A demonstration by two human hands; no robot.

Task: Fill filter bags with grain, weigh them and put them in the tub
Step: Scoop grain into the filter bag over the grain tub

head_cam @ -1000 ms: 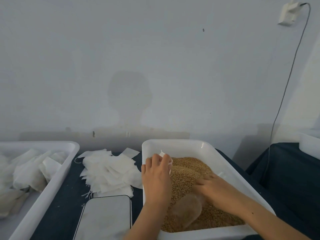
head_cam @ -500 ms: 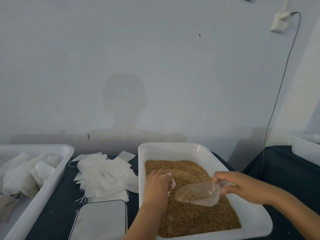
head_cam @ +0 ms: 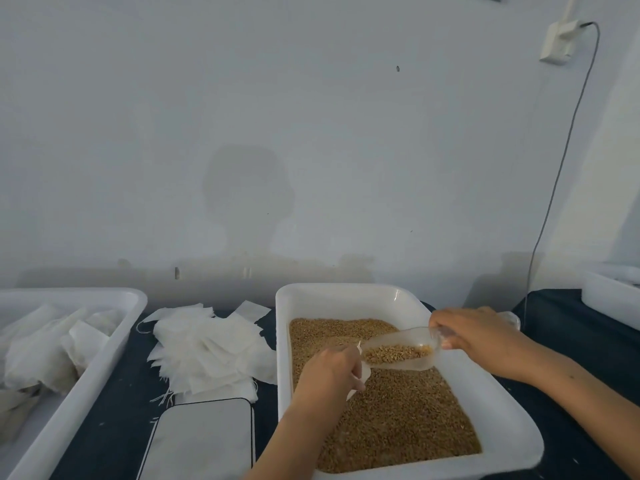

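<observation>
Dim, flat, bluish light comes from behind the person, throwing a soft head-and-shoulders shadow (head_cam: 247,202) on the wall (head_cam: 311,116), while the wide lens bends the edges and detail stays slightly soft.

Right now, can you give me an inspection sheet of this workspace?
Surface: dark cloth-covered table.
Job's things: grain tub; clear scoop holding grain; filter bag; scale; left tub holding filled bags.
Clutter: loose pile of empty bags.
Hands: left hand pinches the filter bag; right hand grips the scoop's handle.
Cables: wire hanging from wall socket.
Surroundings: plain wall; another white tub, far right.
</observation>
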